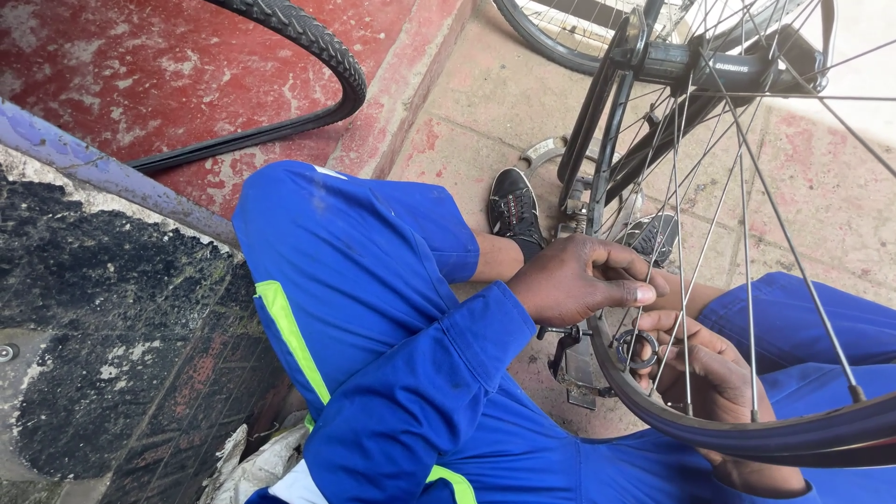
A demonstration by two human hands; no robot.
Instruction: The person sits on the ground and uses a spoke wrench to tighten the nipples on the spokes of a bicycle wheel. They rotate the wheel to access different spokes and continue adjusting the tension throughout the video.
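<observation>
Head view: spoke tool between left hand and right hand.

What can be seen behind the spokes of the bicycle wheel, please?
Behind the spokes, the right hand holds a small metal ring, and a black shoe shows on the paving. The rim covers that hand's wrist.

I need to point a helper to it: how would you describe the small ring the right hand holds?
Start at the spoked bicycle wheel in front of the person in blue overalls. Follow its dark rim down to where the left hand and right hand meet among the spokes. The small metal ring sits at the right hand's fingertips, just inside the rim: round and notched, unlike the straight thin spokes around it.
</observation>
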